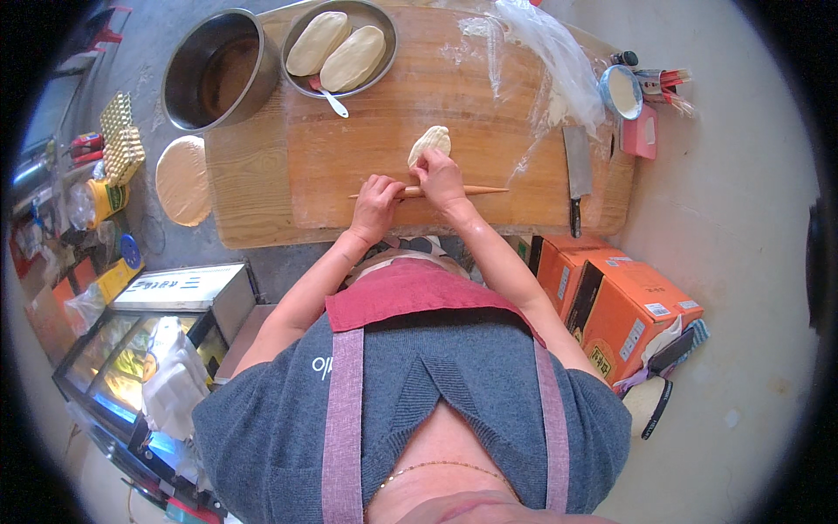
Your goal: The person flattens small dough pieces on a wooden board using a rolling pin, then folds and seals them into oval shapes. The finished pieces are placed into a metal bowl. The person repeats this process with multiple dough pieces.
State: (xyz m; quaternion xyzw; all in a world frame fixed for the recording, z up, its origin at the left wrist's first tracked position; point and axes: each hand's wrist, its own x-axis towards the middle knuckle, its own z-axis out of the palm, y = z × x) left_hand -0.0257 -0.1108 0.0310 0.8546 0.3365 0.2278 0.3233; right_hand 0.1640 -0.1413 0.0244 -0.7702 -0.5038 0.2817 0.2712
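Observation:
A tapered wooden rolling pin (486, 189) lies crosswise near the front of the wooden board (340, 164). My left hand (376, 204) is closed around its left part, thumb pointing right. My right hand (437, 177) reaches over the pin, which passes beneath it. Its fingertips pinch the near end of a small oval piece of pale dough (432, 139) that rests on the board just beyond the pin. The fingers hide that end of the dough.
At the back left stand a deep metal pot (177, 82) and a metal plate (393, 42) with two dough loaves (353, 59) and a white-handled brush (335, 105). A cleaver (577, 164), plastic bag (563, 59) and blue-rimmed bowl (603, 92) lie right. Orange boxes (628, 308) stand below.

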